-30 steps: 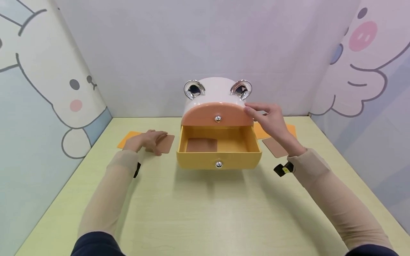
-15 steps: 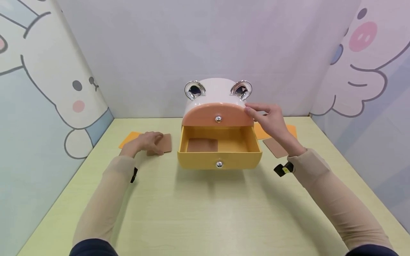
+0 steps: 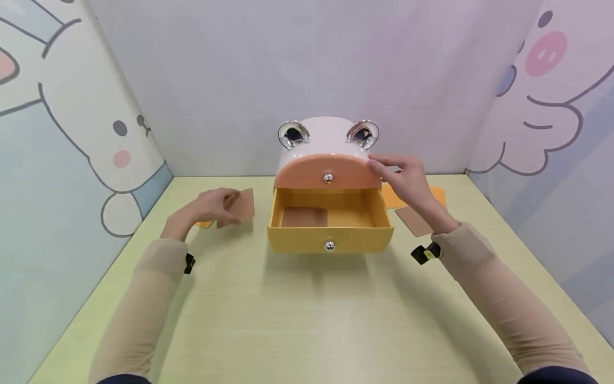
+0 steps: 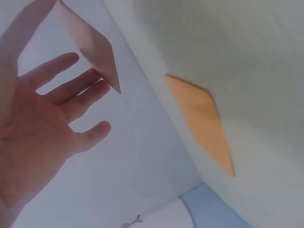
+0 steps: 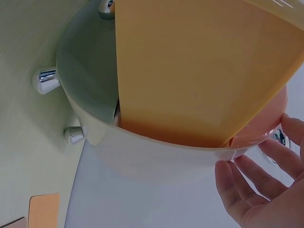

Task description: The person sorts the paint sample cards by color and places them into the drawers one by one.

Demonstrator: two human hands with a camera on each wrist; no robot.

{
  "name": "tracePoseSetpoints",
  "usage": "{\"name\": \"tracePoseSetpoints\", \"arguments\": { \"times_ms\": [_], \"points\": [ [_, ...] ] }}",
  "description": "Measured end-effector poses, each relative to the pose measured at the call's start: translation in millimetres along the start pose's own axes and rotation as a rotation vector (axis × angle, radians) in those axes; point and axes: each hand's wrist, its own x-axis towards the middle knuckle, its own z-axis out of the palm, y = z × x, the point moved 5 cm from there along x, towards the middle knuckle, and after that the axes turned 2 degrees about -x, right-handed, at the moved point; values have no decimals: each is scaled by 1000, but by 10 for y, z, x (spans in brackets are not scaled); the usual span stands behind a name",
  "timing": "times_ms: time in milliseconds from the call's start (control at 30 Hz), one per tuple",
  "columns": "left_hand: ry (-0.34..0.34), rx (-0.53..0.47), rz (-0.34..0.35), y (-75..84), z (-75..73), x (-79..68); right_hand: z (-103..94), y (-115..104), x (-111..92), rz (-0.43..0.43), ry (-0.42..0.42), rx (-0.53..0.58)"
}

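Observation:
My left hand point(image 3: 206, 208) pinches a thin brown square card point(image 3: 246, 205) between thumb and fingers, tilted and lifted off the table. In the left wrist view, the thumb and fingertips meet the edges of this card point(image 4: 92, 45). A white frog-shaped drawer box point(image 3: 326, 133) with silver-ringed eyes stands in the middle. Its pink upper drawer point(image 3: 307, 172) is closed, and the yellow lower drawer point(image 3: 292, 240) is pulled out. One brown card point(image 3: 303, 217) lies inside at the left. My right hand point(image 3: 408, 180) rests its fingertips on the box's right front corner.
An orange card point(image 3: 204, 224) lies partly hidden under my left wrist. At right, behind and beside my right forearm, are an orange card point(image 3: 438, 196) and a brown card point(image 3: 413, 221). A pale wall point(image 3: 216, 144) closes the back, with printed side walls.
My left hand has drawn the brown card's edges together in its grip, raised the card off the table and moved slightly left. My right hand has stayed at the box.

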Motion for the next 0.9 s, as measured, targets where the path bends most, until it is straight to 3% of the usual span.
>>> {"name": "tracePoseSetpoints", "arguments": {
  "times_ms": [467, 600, 900],
  "points": [
    [10, -28, 109, 455, -354, -371, -6, -5, -3, -3, 4, -15],
    [31, -21, 165, 588, -435, -458, -5, -8, 1, -5, 5, -17],
    [92, 5, 221, 856, -574, -627, -1, 5, 6, 4, 6, -17]
  ]
}}
